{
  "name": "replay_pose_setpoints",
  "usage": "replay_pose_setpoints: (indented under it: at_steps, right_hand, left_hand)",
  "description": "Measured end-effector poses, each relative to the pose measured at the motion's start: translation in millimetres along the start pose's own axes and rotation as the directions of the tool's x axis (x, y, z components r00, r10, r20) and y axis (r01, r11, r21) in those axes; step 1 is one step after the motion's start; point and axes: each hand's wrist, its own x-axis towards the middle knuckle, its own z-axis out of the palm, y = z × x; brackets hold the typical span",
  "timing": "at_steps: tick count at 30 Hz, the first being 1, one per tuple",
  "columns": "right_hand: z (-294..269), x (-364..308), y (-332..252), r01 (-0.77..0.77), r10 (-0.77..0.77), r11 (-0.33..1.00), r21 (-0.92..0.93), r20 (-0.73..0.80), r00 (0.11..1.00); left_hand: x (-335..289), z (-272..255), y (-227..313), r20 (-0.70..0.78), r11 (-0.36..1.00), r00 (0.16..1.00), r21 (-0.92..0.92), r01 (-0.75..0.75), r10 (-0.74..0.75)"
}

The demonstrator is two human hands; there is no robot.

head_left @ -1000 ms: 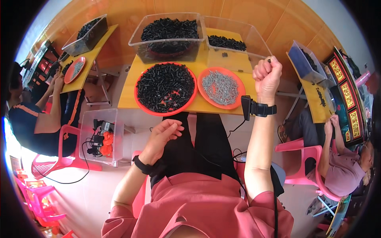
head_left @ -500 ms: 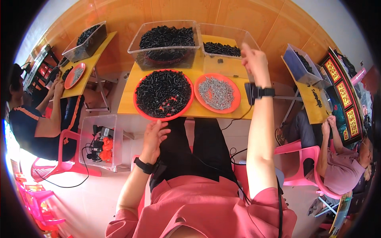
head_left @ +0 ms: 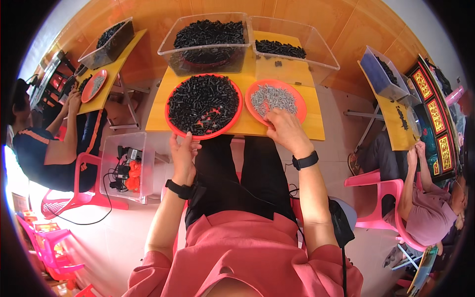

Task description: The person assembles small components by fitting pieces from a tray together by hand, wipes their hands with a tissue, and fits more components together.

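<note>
Your shot's nice and bright, though glare blows out the far left. Fisheye bends the wall [head_left: 324,17], corners go black. Your hands [head_left: 287,130] look crisp; right rim's maybe soft.

Pink chair [head_left: 94,199] beside a clear bin [head_left: 111,143]

Right hand [head_left: 286,130] at grey pieces [head_left: 275,97] on red plate [head_left: 302,107]; left hand [head_left: 183,154] near round tray [head_left: 240,106].

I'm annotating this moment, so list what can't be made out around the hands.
Head view:
Whether the right hand holds any grey pieces: hidden by the hand itself.
Whether the left hand touches the red tray: contact too small to judge.
The tray's bottom: mostly covered by black pieces.
</note>
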Motion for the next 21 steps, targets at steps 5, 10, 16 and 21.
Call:
replay_pose_setpoints:
  at_steps: [5,10,16,21]
  right_hand:
    - [10.8,-13.0,0.7,0.078,-0.111,0.983,-0.165,-0.206,0.972]
    - [19.9,-20.5,10.0,0.072,-0.162,0.959,-0.276,-0.321,0.933]
    - [-7.5,-26.2,8.9,0.045,-0.143,0.970,-0.240,-0.411,0.900]
    - [-7.8,-35.5,14.4,-0.033,-0.070,0.973,-0.230,-0.423,0.903]
  left_hand:
    - [-27.8,9.8,-11.3,0.105,0.965,0.965,0.138,0.225,-0.240]
    - [-44.9,49.1,-40.6,0.511,0.950,0.817,0.277,0.140,-0.269]
    - [-25.4,119.4,-55.9,0.555,0.689,0.787,0.460,-0.560,0.269]
    - [-17.1,158.3,-49.5,0.618,0.220,0.703,0.675,-0.704,0.352]
